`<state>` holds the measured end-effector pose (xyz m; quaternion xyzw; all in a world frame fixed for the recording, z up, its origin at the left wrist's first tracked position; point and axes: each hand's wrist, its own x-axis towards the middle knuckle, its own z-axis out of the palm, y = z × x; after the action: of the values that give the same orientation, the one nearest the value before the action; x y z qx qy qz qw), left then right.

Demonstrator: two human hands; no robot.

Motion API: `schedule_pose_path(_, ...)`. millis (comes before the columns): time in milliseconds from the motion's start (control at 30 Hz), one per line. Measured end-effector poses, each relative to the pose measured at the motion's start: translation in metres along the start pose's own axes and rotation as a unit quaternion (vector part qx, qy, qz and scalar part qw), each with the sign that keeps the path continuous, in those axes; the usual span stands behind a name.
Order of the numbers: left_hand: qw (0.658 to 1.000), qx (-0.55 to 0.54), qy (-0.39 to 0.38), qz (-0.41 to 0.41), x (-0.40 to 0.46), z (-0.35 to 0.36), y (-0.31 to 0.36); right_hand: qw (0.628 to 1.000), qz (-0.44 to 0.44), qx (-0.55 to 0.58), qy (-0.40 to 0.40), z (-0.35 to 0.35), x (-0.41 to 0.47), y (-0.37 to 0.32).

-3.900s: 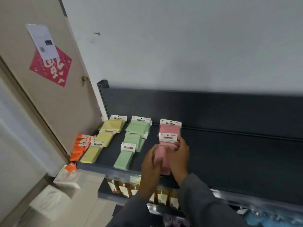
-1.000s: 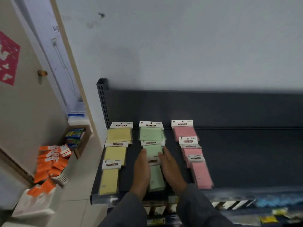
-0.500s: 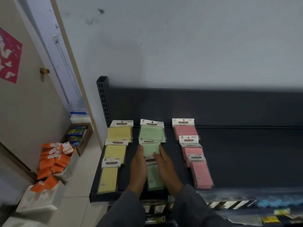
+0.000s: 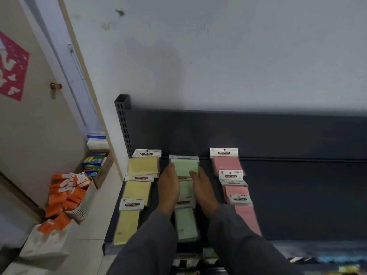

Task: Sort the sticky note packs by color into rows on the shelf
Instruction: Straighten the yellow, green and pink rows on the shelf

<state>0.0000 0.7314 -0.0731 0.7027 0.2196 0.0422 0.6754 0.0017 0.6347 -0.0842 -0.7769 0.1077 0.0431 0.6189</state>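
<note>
Three rows of sticky note packs run front to back on the dark shelf: yellow packs on the left, green packs in the middle, pink packs on the right. My left hand and my right hand lie with straight fingers along either side of the green row. Their fingertips touch the rear green pack on both sides. The middle green pack is partly hidden between my hands.
A white basket full of orange packs stands on the floor left of the shelf, beside a cardboard box with colourful items. A door stands further left. The shelf's right part is bare dark metal. A lower shelf holds goods.
Both hands have slid back along the green row, from the front and middle packs up to the rear pack. Earlier they were setting pink packs in the right row.
</note>
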Motion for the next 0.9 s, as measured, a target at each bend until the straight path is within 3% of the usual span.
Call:
schedule_pose_path(267,0.999,0.013,0.034,0.033,0.008,0.000,0.013,0.999,0.023,0.017,0.028,-0.008,0.008,-0.018)
schedule_pose_path(433,0.999,0.018,-0.016,-0.029,0.042,0.010,0.022,1.000,0.005,0.000,0.010,-0.007,0.039,-0.016)
schedule_pose_path(567,0.998,-0.029,-0.011,-0.058,0.068,0.017,0.002,1.000,0.012,0.004,-0.012,-0.005,0.055,-0.007)
schedule_pose_path(700,0.996,-0.062,-0.015,-0.063,0.046,0.011,0.015,0.999,0.017,0.027,-0.024,-0.006,0.052,-0.004)
schedule_pose_path(900,0.991,-0.129,0.021,-0.029,-0.046,-0.019,0.013,0.996,0.027,0.058,0.055,-0.011,-0.031,-0.009)
